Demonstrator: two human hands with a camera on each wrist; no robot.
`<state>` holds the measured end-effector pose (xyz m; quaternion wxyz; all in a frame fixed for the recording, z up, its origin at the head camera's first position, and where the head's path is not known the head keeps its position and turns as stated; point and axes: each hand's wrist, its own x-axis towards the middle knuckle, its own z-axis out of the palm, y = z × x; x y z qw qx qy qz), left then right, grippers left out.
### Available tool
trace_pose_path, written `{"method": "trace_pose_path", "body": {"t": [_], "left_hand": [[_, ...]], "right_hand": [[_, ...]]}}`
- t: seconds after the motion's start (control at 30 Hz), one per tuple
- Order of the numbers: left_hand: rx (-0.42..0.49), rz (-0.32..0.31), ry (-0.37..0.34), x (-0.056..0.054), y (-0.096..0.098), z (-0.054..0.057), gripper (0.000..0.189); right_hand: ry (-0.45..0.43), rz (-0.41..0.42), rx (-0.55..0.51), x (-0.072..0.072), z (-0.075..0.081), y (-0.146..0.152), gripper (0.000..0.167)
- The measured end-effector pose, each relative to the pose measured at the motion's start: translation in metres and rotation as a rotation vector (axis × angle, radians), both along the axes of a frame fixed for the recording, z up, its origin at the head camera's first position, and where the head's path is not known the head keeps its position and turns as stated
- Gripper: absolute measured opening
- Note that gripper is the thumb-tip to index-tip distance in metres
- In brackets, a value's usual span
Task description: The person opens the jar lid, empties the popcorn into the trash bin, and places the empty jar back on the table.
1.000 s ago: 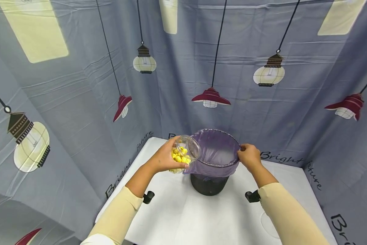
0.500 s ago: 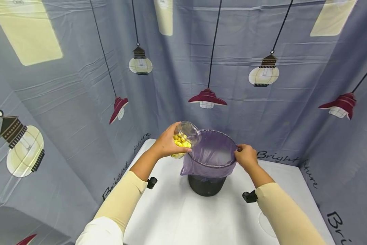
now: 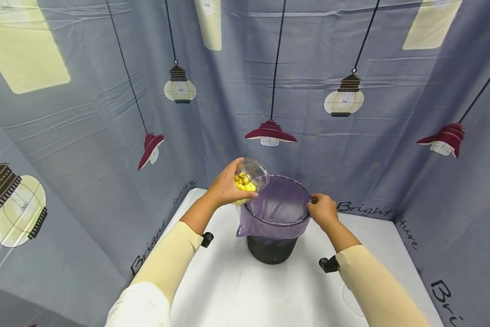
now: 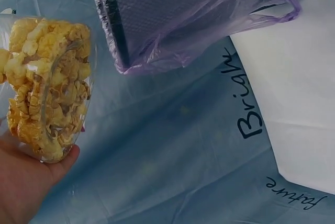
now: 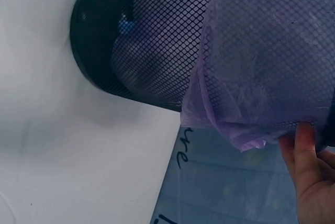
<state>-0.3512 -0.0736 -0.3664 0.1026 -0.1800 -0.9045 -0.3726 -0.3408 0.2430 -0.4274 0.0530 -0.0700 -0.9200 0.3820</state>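
Note:
My left hand (image 3: 223,185) grips a clear plastic jar (image 3: 256,170) of yellow popcorn (image 4: 47,85). The jar leans with its mouth toward the left rim of a black mesh trash bin (image 3: 271,252). A purple trash bag (image 3: 265,230) lines the bin, its edge folded down over the outside. At the opposite side, my right hand (image 3: 323,210) pinches the bin's rim with the bag over it. In the right wrist view, the fingers (image 5: 308,156) press on the purple film. Through the mesh there, a small blue patch (image 5: 125,25) shows low in the bin.
The bin stands on a white table (image 3: 245,295) near its back edge. Grey-blue curtains (image 3: 228,104) printed with lamps and lettering hang close behind and along both sides. Each wrist bears a black camera mount (image 3: 328,264).
My left hand has lifted the jar and brought it closer over the bin's left rim. The right hand keeps its hold on the rim. The head view has shifted slightly.

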Motion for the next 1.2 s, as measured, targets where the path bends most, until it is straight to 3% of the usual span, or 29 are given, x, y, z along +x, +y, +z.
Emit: {"method": "trace_pose_path", "body": {"t": [0.27,0.7,0.9,1.2], "left_hand": [[-0.070,-0.032,0.021,-0.013,0.011,-0.002,0.117],[-0.238,-0.078,0.091,-0.019,0.019,-0.002,0.117],[-0.426,-0.117,0.192,-0.024,0.025,0.007,0.119],[-0.748,-0.118,0.260,-0.031,0.037,0.018,0.121]], "right_hand": [[0.004,0.013,0.005,0.000,0.000,-0.003,0.044],[0.014,0.009,-0.016,0.001,-0.004,-0.003,0.044],[0.012,0.010,-0.033,0.003,-0.003,-0.001,0.044],[0.013,-0.004,-0.049,0.004,-0.008,0.004,0.043]]}}
